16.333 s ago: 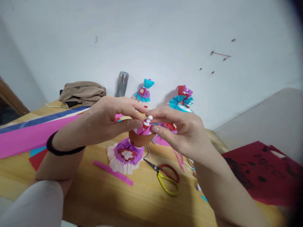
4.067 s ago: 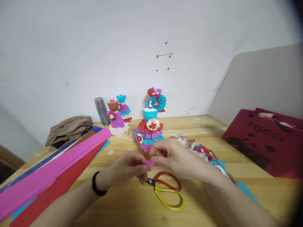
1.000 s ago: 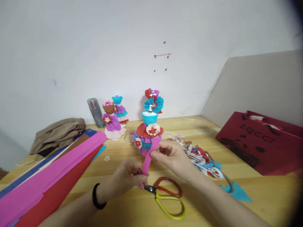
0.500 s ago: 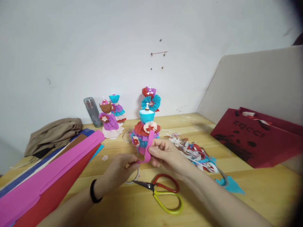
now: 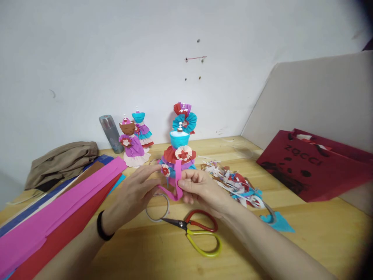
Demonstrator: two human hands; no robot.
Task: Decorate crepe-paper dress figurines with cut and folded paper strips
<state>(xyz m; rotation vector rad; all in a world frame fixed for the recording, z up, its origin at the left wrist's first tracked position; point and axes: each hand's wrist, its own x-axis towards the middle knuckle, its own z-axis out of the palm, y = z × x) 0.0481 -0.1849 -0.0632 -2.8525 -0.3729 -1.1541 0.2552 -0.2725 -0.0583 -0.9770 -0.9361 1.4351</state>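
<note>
A narrow pink paper strip [image 5: 178,175] is pinched between the thumb and fingers of my right hand [image 5: 201,188]. The strip curves down and left to my left hand [image 5: 135,190], whose curled fingers hold its other end. Just behind the strip stands a small dress figure [image 5: 179,140] with a blue top, a red, purple and blue ruffled skirt and paper flowers. Below my hands lie scissors [image 5: 186,226] with one red and one yellow handle, blades partly apart. A roll of tape [image 5: 157,217] lies by their tips.
Long coloured paper sheets [image 5: 67,202] and a brown cloth [image 5: 64,159] lie left. Further back are a grey bottle [image 5: 111,134] and other dress figures [image 5: 133,149]. Paper scraps [image 5: 233,181], blue paper [image 5: 281,223] and a red bag [image 5: 311,167] are right.
My left hand has moved left and up, its fingers more raised, uncovering more of the tape roll. The strip now stands more upright by my right hand. The whole view has shifted slightly.
</note>
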